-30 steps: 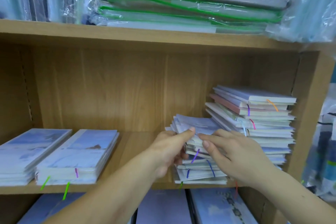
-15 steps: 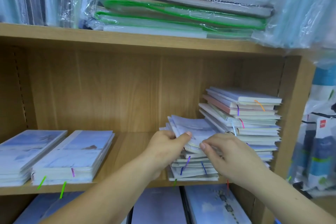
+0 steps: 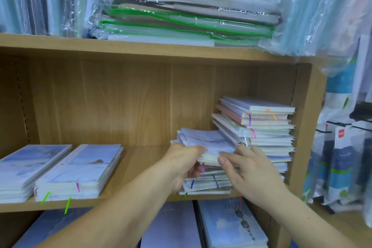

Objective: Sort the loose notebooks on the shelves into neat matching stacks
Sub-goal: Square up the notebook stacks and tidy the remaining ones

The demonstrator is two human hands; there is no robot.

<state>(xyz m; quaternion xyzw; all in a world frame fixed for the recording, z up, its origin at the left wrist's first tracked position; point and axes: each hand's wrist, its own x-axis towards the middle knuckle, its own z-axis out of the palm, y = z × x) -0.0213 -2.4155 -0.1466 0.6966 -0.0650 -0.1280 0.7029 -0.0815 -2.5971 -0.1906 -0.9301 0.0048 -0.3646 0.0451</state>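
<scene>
Now the left hand [image 3: 181, 164] clamps the top notebooks [image 3: 207, 141] of the low pile [image 3: 207, 186] near the shelf [image 3: 141, 159] right end, fingers hidden underneath. The right hand [image 3: 252, 174] meets their front edge; its grip is blurred, can't tell.

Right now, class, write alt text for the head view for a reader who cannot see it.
The left hand grips the top notebooks of a messy stack on a shelf while the right hand touches them. A taller stack stands beside it.
</scene>
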